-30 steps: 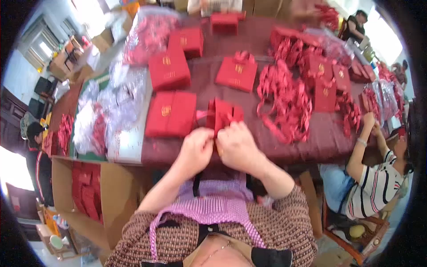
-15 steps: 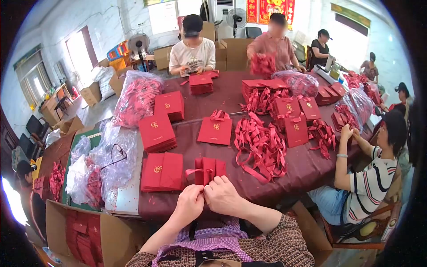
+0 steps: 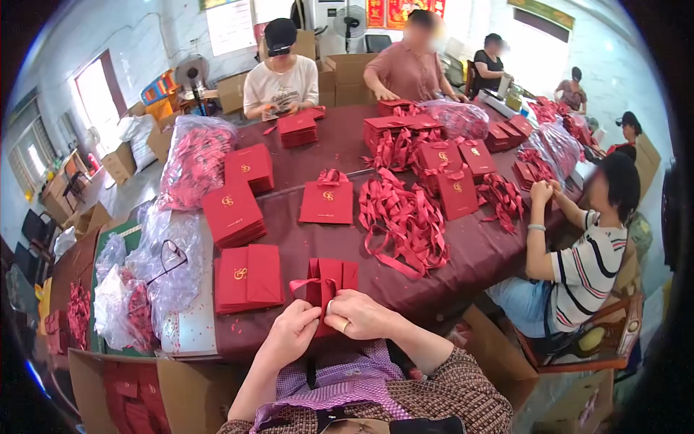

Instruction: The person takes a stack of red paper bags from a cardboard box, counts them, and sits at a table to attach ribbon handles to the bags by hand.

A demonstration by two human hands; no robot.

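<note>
At the table's near edge lies a red bag [image 3: 348, 273] with a red ribbon [image 3: 305, 287] looped over its top. My left hand [image 3: 295, 329] is closed, its thumb and fingers pinching the ribbon at the bag's near side. Close beside it, my right hand [image 3: 361, 315] is closed on the ribbon too, with a ring on one finger. Just left of the bag is a stack of red bags [image 3: 249, 278] with gold lettering. Farther back a single finished-looking bag [image 3: 327, 202] lies flat, with a bow at its top.
Tangled red ribbons [image 3: 405, 224] lie right of centre. More bag stacks [image 3: 233, 210] and plastic bags [image 3: 194, 163] are to the left. A person in a striped shirt [image 3: 589, 271] sits at the right; others work across the table [image 3: 463, 260]. An open cardboard box [image 3: 191, 394] stands at lower left.
The view has shifted, so the table and people appear farther left. My hands have moved slightly apart, and ribbon now shows between them. The person in pink has lowered a red bundle to the table.
</note>
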